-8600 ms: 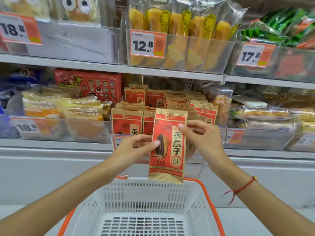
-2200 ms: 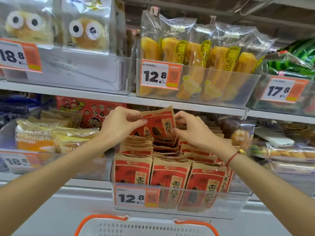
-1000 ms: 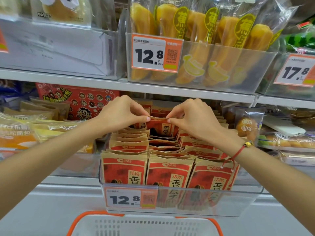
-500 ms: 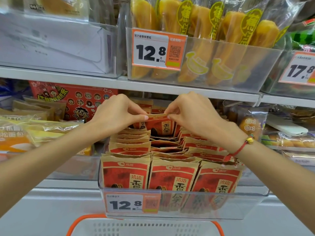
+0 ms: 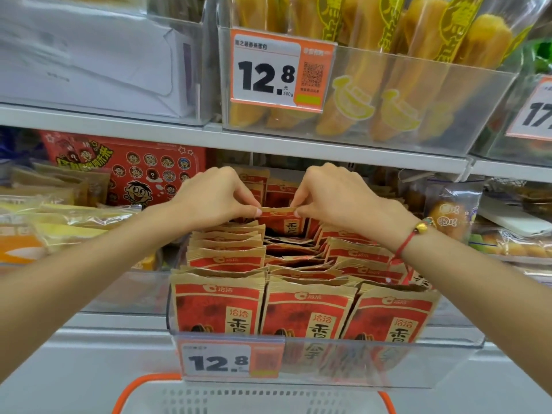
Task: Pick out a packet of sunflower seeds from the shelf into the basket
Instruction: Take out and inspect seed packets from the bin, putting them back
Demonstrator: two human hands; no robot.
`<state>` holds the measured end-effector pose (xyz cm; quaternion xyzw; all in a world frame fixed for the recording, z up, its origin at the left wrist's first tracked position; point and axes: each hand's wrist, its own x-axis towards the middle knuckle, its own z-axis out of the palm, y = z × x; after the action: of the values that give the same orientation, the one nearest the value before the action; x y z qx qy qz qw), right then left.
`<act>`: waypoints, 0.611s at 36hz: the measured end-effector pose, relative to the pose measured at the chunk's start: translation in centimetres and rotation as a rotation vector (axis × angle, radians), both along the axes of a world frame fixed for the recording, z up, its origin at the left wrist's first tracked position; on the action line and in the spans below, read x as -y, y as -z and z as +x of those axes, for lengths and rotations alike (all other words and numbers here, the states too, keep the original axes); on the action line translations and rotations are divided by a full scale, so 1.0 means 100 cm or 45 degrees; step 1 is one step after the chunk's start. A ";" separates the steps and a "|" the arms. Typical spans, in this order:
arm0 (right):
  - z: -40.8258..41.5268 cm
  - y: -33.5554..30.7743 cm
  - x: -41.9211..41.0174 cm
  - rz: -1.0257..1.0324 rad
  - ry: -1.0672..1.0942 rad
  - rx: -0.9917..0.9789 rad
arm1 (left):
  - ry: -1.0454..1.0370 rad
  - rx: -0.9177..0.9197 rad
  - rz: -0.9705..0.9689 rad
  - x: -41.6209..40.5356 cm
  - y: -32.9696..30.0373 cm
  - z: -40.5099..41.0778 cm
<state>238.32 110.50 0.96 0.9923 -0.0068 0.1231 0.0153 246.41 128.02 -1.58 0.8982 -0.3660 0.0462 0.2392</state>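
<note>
Three front seed packets — many behind; two hands; three price tags; one basket.

Grey shop shelving (two tiers), clear plastic bins, orange price tags, even light.

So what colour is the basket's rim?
Orange, on the basket rim, seen in the head view.

The clear bin is packed with rows of sunflower seed packets from its front wall to its back; only a shallow hollow is left along the middle row. Headroom above the packets is capped by the upper shelf edge. The back of the bin is occupied by the left hand and right hand. Below the bin's front wall, the basket rim is seen, partly overhung by the bin.
</note>
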 end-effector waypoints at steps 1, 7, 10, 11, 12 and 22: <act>0.000 -0.001 0.002 0.001 0.008 -0.015 | 0.008 -0.007 -0.031 0.000 0.001 0.000; -0.001 0.007 0.018 0.017 0.086 -0.103 | 0.054 0.037 -0.003 0.019 0.004 -0.005; 0.005 0.004 0.018 0.087 0.086 -0.143 | 0.033 -0.006 0.059 0.021 -0.002 0.003; 0.007 0.003 0.016 0.106 0.088 -0.148 | 0.020 -0.012 0.081 0.020 -0.003 0.006; 0.010 0.004 0.014 0.108 0.093 -0.148 | 0.006 -0.002 0.102 0.019 -0.002 0.009; 0.021 0.023 0.010 0.088 0.114 -0.260 | 0.007 0.025 0.151 0.020 0.006 0.009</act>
<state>240.40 109.51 -1.31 0.9983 -0.0539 0.0204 -0.0126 247.27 126.04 -2.18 0.9092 -0.3730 0.0325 0.1821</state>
